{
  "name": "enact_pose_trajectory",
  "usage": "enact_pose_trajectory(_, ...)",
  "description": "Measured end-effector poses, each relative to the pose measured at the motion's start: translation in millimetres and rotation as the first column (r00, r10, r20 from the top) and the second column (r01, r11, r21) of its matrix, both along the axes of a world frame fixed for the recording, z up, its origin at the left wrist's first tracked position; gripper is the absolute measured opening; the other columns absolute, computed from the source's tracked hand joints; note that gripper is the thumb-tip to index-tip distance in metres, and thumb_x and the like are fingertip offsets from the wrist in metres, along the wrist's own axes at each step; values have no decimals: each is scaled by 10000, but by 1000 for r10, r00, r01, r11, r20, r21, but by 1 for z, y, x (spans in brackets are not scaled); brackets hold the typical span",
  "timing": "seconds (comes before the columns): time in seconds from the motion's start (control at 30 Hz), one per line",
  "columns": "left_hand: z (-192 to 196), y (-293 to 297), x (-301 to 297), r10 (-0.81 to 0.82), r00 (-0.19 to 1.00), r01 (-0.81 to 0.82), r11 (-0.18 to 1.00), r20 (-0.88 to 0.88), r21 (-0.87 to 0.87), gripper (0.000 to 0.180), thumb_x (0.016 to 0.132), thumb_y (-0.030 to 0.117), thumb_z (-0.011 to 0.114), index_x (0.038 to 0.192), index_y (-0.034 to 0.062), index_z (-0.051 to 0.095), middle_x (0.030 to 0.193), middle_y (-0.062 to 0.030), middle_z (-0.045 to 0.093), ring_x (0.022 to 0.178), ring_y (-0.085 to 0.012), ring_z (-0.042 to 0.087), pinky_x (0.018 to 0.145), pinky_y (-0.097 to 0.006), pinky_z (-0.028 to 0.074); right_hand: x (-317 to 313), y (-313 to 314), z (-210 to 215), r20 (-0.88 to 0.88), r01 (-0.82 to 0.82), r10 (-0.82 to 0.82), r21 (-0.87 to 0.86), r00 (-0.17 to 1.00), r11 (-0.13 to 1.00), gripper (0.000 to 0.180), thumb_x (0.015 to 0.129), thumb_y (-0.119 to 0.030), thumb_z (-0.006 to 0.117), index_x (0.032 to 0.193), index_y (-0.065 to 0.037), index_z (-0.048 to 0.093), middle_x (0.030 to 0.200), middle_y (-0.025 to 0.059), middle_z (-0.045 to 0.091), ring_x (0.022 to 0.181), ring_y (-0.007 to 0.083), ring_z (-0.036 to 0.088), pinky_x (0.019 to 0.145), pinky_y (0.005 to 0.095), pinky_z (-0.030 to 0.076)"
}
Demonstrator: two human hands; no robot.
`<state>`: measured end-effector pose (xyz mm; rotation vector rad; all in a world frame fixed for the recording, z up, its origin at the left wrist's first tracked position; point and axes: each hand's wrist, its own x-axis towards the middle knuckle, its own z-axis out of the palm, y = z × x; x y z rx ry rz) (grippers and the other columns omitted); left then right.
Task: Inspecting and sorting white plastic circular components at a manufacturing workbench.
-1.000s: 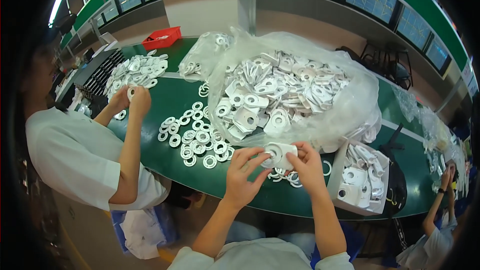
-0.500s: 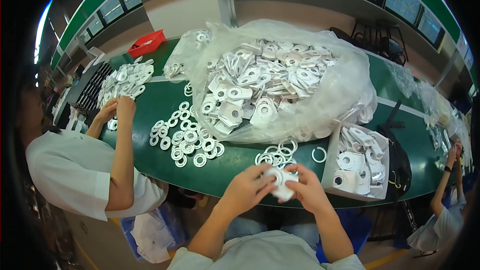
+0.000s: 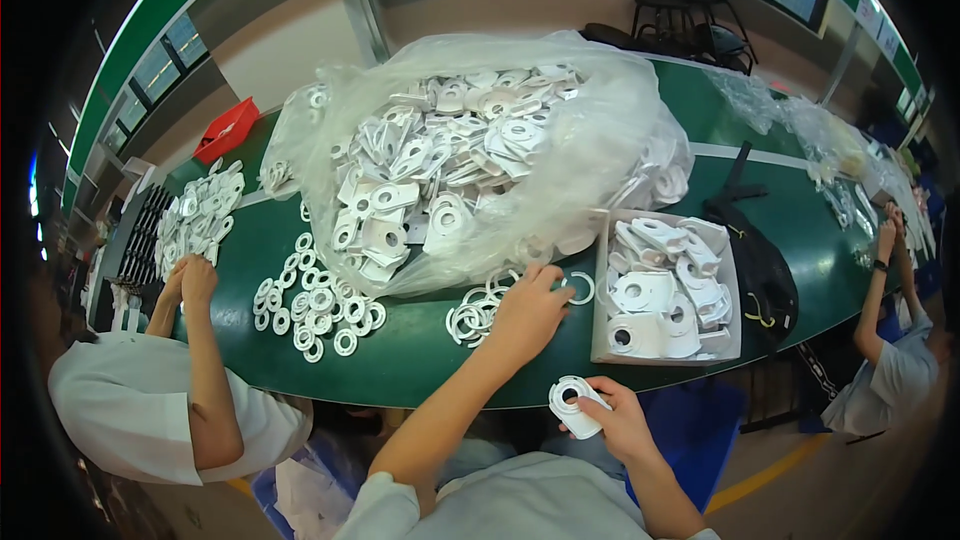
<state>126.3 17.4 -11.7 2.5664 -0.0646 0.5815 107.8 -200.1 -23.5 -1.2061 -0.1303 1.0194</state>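
Observation:
My right hand [image 3: 616, 418] holds a white plastic plate [image 3: 580, 414] with a round collar and a dark centre hole, near the table's front edge, its thumb across the face. My left hand [image 3: 535, 308] reaches over the table with its fingers apart. Its fingertips are beside a single white C-shaped ring [image 3: 581, 288]; whether they touch it is hard to tell. Under and left of that hand lies a loose heap of similar open rings [image 3: 468, 322], partly covered by the hand.
A large clear plastic bag [image 3: 590, 155] of white plates fills the table's middle. To the right stand a white box [image 3: 665, 352] of plates and a black bag [image 3: 750, 270]. Round rings [image 3: 318, 302] lie leftward. Co-workers' hands [image 3: 190, 282] are at left, others [image 3: 892, 223] far right.
My left hand has let go of the white plate and moved forward to the open rings. My right hand has drawn the plate lower and nearer me. The view has shifted to the right.

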Motion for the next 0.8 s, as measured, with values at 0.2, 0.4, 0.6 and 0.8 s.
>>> enact_pose_trajectory(0.2, -8, 8, 17, -26, 999, 33, 984, -45, 174, 136, 782, 99, 666, 911, 69, 639, 980, -70, 587, 996, -261, 531, 805, -385, 442, 1, 4, 6, -12, 46, -46, 36, 999, 998, 257, 912, -12, 527, 1162, 45, 503, 975, 181, 661, 754, 285, 697, 604, 347, 577)
enact_pose_trajectory(0.4, 41, 6, -41, 75, 992, -40, 948, 102, -315, 72, 813, 27, 619, 885, 22, 616, 825, -80, 584, 838, -249, 576, 780, -371, 421, 4, 13, 2, -137, 43, -27, 122, 990, 992, 334, 996, -185, 404, 1220, 50, 480, 1055, 190, 644, 831, 344, 686, 678, 400, 582)
enact_pose_trajectory(0.6, 45, 16, -76, -90, 995, 58, 826, -30, -560, 87, 828, -38, 626, 891, -14, 680, 705, -32, 587, 510, -100, 502, 491, -230, 397, -1, 32, 10, -127, -52, 82, 220, 989, 974, 378, 1003, -229, 377, 1233, 53, 480, 1081, 190, 636, 876, 344, 679, 718, 403, 572)
enact_pose_trajectory(0.8, 33, 16, -81, -157, 974, 49, 849, -163, -526, 125, 749, 26, 734, 868, 12, 699, 757, -62, 638, 632, -130, 594, 580, -242, 468, -5, 40, 16, -148, -82, 121, 242, 982, 967, 369, 984, -173, 379, 1260, 57, 461, 1113, 199, 617, 904, 349, 674, 748, 404, 570)
